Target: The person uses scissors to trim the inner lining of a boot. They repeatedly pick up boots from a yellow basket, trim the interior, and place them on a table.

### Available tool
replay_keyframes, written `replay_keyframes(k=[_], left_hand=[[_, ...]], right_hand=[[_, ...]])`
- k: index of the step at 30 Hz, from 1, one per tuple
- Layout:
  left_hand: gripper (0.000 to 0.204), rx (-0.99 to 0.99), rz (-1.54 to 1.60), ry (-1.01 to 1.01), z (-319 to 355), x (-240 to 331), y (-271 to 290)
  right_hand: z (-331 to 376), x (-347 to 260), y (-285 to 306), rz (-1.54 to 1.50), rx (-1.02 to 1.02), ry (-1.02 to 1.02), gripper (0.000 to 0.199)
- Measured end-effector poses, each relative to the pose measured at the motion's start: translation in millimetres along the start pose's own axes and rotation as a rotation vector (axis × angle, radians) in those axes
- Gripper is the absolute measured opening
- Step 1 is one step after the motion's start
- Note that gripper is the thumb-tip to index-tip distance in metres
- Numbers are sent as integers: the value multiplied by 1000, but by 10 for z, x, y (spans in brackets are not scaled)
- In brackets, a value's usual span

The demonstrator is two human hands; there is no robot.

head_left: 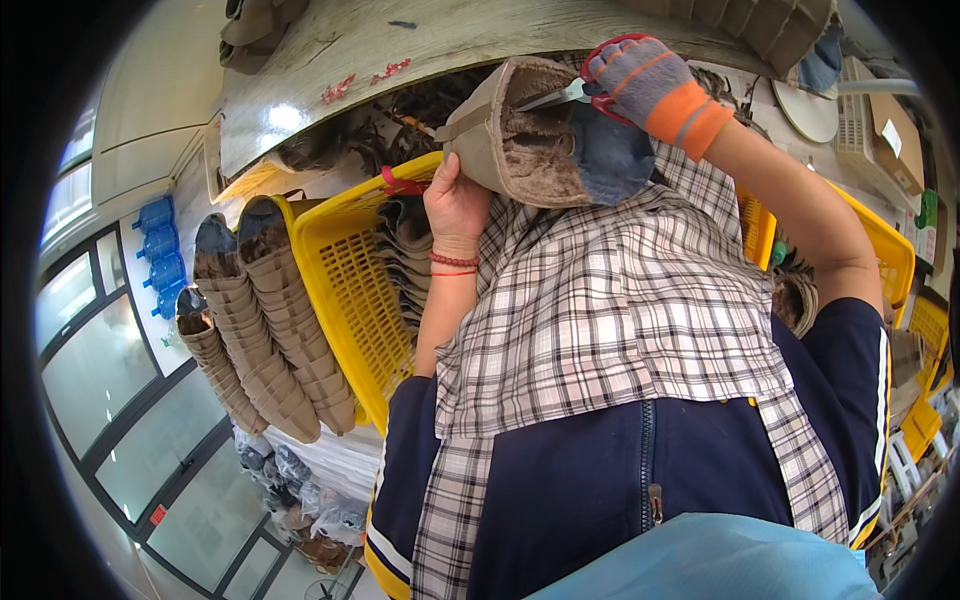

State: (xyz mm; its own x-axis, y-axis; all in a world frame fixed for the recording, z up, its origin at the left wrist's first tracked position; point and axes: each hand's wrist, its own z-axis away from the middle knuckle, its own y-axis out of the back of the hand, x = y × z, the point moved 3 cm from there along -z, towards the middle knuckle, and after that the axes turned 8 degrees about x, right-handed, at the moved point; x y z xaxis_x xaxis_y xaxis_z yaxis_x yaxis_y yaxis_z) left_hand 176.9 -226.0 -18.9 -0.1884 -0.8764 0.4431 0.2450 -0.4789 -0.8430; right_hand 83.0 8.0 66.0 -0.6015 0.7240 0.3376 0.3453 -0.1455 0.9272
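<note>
My bare left hand [457,205] grips the edge of a fur-lined khaki piece [540,165], which looks like a shoe upper, with its thumb on the outer cloth. Brown pile lines its opening, and a blue fabric part [612,158] shows at the right end. In a grey and orange glove, my right hand [652,92] is closed round red-handled scissors [572,95]. Their blades point left into the piece's opening; the tips lie against the lining. I hold the piece above my lap, over a checked apron [600,300], near the table edge.
A wooden table [270,100] runs across the front, with more khaki pieces [260,30] at its far left. To my left are a yellow basket [345,265] and tall stacks of similar pieces [290,325]. Another yellow basket [885,240] stands at right. Dark scraps [350,145] lie below the table edge.
</note>
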Motion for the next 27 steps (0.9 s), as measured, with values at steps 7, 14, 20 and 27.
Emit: replay_keyframes(k=[7,14,20,27], left_hand=[[46,1,3,2,-1,-1,9],[47,-8,-24,-24,19,-4,14],[45,-11,-32,-29,132,-28,-172],[47,-447,-586,-210,192,-324,-1390]], right_hand=[[50,13,79,-64,78,17,23],[371,178,160,-266,60,-250,47],[771,-65,366,-1193,-36,-870,44],[789,-214,1026,-1912,723,-913,38]])
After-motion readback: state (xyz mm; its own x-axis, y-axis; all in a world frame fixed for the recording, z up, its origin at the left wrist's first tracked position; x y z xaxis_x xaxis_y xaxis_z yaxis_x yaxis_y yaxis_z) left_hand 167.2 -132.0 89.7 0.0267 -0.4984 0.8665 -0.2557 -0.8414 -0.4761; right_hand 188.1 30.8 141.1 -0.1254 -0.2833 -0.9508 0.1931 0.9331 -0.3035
